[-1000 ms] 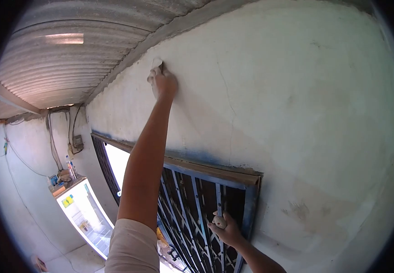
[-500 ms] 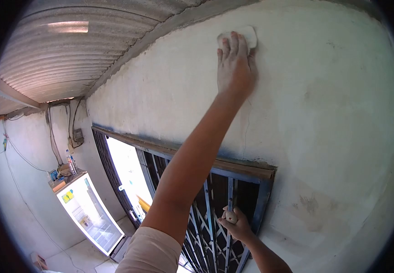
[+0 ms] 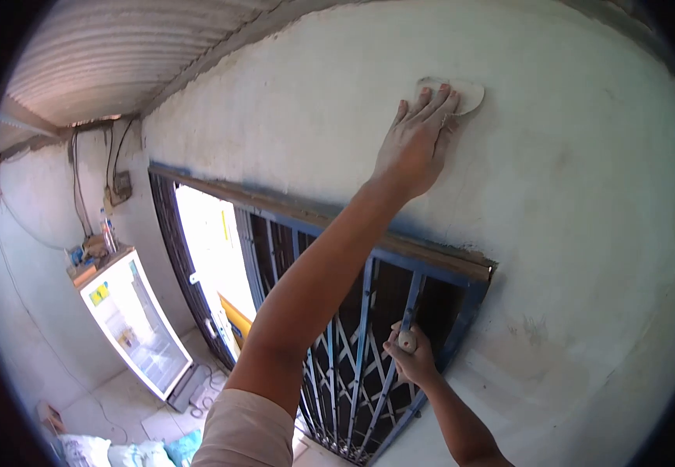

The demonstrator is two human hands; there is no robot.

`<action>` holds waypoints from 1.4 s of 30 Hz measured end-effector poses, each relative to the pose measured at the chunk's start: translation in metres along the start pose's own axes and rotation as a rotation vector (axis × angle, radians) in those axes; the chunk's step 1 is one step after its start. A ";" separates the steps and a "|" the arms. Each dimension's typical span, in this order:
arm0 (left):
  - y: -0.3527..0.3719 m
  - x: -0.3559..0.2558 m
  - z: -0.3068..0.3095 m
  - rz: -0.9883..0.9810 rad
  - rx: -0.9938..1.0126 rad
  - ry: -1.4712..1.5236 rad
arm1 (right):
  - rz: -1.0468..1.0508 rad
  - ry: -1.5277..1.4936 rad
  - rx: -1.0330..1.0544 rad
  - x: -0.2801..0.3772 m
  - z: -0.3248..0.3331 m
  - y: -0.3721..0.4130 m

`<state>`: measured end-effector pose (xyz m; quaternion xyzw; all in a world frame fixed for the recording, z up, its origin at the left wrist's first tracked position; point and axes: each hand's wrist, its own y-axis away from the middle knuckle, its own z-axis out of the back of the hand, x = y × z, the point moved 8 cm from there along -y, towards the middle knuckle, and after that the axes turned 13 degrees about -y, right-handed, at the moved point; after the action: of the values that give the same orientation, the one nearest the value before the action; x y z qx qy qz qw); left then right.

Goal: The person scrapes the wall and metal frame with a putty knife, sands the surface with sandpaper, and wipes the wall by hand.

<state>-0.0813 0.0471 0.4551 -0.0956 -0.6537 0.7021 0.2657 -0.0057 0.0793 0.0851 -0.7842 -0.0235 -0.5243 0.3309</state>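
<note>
High on the pale wall (image 3: 314, 117), my left hand (image 3: 419, 148) presses a thin pale sheet (image 3: 470, 96) flat under its fingertips. Its fingers are stretched, and the sheet's curled edge sticks out to their right. Lower down, my right hand (image 3: 415, 358) is closed around a pale rounded object (image 3: 407, 341) with a small dark hole in its end. This hand is in front of the upright bars of the blue metal grille (image 3: 365, 311), near its upper right corner. Whether it also grips a bar is unclear.
A wooden ledge (image 3: 462, 263) runs above the grille. At the left stands a lit glass-door fridge (image 3: 135, 327) with bottles and small items on top. Cables hang on the left wall (image 3: 26, 257). Bags (image 3: 84, 450) lie at the lower left, under a corrugated roof (image 3: 119, 54).
The view has shifted. My left hand and the sheet have slid right and down relative to the wall's upper edge. My right hand still holds the rounded object by the grille.
</note>
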 end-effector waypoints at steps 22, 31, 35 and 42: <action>0.638 -0.125 0.132 1.651 0.422 0.731 | -0.083 -0.030 -0.054 -0.007 -0.003 -0.001; 0.606 -0.112 0.149 1.642 0.297 0.702 | -0.099 -0.038 -0.045 -0.009 -0.002 0.000; 0.619 -0.112 0.142 1.626 0.314 0.667 | -0.092 -0.024 -0.056 -0.006 -0.003 0.001; 0.623 -0.128 0.113 1.645 0.410 0.795 | -0.104 -0.033 -0.018 -0.004 -0.003 -0.001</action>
<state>-0.1827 -0.1171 -0.1614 -0.7124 -0.1052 0.6867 -0.0989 -0.0101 0.0798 0.0830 -0.7935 -0.0651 -0.5278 0.2958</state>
